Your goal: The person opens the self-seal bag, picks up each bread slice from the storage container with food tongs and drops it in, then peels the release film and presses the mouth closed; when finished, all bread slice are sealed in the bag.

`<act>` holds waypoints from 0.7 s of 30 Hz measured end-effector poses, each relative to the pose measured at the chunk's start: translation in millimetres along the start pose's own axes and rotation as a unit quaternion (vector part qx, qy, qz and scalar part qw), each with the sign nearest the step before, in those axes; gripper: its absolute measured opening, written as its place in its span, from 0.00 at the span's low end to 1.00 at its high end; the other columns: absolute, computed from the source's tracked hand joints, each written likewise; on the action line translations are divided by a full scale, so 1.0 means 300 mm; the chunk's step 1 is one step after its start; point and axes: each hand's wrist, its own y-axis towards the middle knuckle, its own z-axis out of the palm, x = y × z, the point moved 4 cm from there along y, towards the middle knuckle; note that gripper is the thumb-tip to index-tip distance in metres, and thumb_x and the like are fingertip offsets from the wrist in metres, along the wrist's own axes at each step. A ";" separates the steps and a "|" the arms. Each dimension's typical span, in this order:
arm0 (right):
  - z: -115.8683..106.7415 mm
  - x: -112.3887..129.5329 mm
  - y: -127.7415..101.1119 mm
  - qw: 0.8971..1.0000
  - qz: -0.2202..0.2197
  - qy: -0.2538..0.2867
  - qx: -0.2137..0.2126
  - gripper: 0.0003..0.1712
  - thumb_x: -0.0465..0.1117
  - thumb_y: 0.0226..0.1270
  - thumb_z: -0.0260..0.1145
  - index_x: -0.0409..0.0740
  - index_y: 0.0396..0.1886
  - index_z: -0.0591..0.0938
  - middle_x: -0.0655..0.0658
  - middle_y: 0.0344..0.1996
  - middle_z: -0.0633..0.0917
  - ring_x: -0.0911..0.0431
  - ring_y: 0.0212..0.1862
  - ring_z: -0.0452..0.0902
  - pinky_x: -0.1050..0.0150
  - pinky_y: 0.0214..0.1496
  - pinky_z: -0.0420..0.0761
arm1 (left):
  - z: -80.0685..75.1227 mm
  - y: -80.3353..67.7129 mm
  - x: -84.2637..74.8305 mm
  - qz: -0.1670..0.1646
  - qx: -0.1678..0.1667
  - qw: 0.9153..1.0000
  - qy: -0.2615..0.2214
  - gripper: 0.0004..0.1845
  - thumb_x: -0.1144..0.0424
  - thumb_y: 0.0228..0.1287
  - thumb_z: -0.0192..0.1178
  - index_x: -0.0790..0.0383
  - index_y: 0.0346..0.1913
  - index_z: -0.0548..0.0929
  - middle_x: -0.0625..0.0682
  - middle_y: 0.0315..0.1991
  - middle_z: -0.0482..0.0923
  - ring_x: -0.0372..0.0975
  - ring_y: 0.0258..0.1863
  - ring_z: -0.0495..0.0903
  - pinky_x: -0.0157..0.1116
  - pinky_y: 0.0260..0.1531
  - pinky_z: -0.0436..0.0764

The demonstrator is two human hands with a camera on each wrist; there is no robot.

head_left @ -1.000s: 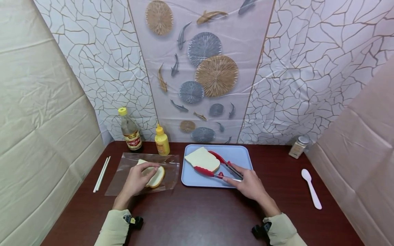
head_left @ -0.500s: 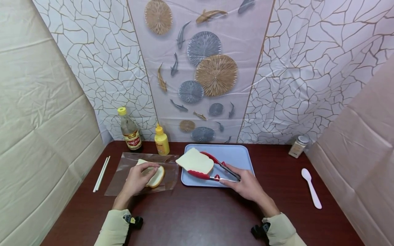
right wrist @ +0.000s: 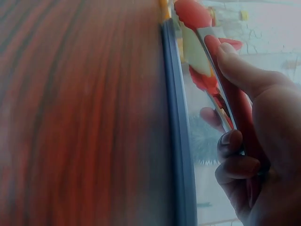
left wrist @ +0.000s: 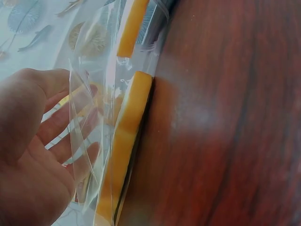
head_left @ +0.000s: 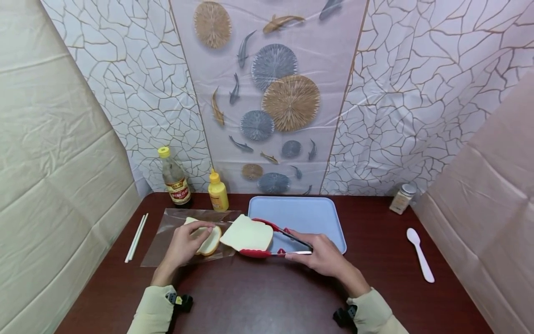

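In the head view my left hand (head_left: 188, 241) is at a clear plastic bag (head_left: 160, 246) with a slice of bread (head_left: 212, 243) in it. The left wrist view shows the thumb and fingers pinching the bag's raised film (left wrist: 89, 141), beside the slice's yellow crust (left wrist: 124, 136). My right hand (head_left: 323, 255) grips red-tipped tongs (head_left: 255, 253). Another bread slice (head_left: 246, 234) sits between their red tips, held up over the bag's right edge and the tray's left end. In the right wrist view, fingers wrap the tong handles (right wrist: 235, 94).
A light blue tray (head_left: 304, 208) lies right of the bag. Behind the bag stand a sauce bottle (head_left: 177, 183) and a yellow squeeze bottle (head_left: 218, 192). White chopsticks (head_left: 136, 237) lie at far left. A spice jar (head_left: 402, 199) and white spoon (head_left: 420, 255) are on the right.
My right hand has moved left with the tongs, carrying the bread slice off the tray towards the bag. The left hand has stayed in place at the bag.
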 end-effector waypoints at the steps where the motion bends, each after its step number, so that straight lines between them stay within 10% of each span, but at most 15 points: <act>1: 0.003 0.006 0.003 1.000 -0.002 -0.001 0.001 0.41 0.68 0.67 0.76 0.61 0.76 0.79 0.52 0.67 0.86 0.56 0.66 0.86 0.50 0.61 0.88 | 0.001 -0.001 0.000 0.000 0.000 1.000 0.000 0.07 0.58 0.75 0.72 0.50 0.51 0.94 0.45 0.48 0.94 0.46 0.57 0.90 0.58 0.63 0.83; 21: 0.022 0.037 0.039 1.000 0.009 -0.012 0.019 0.41 0.69 0.68 0.74 0.66 0.77 0.78 0.52 0.68 0.86 0.56 0.66 0.86 0.51 0.61 0.88 | -0.003 -0.001 -0.001 0.010 -0.005 1.000 0.000 0.08 0.58 0.74 0.72 0.52 0.51 0.94 0.46 0.49 0.94 0.46 0.57 0.90 0.57 0.62 0.84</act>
